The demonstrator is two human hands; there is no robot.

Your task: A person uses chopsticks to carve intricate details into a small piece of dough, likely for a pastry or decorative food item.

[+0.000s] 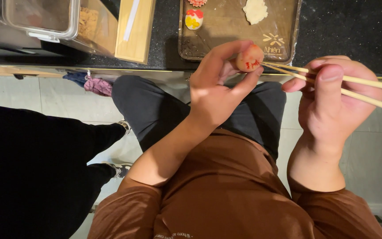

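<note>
Black speckled counter (345, 31) runs across the top of the view, with pale floor tiles (58, 95) below its edge. On it lies a brown tray (233, 26) under clear film, carrying a pale flat dough piece (255, 10), a small white sweet with red and yellow marks (194, 20) and a gold flower-shaped logo at its lower right. To the left stand a clear plastic box (45, 17) and a light wooden box (135, 31). The left hand (215, 90) pinches a small pinkish dough ball (249, 58) with red marks between thumb and fingers, just in front of the tray's edge. The right hand (332, 104) is closed around two wooden chopsticks (368, 90), whose tips touch the ball. Another person's dark-clad legs (32, 168) stand at the left.
</note>
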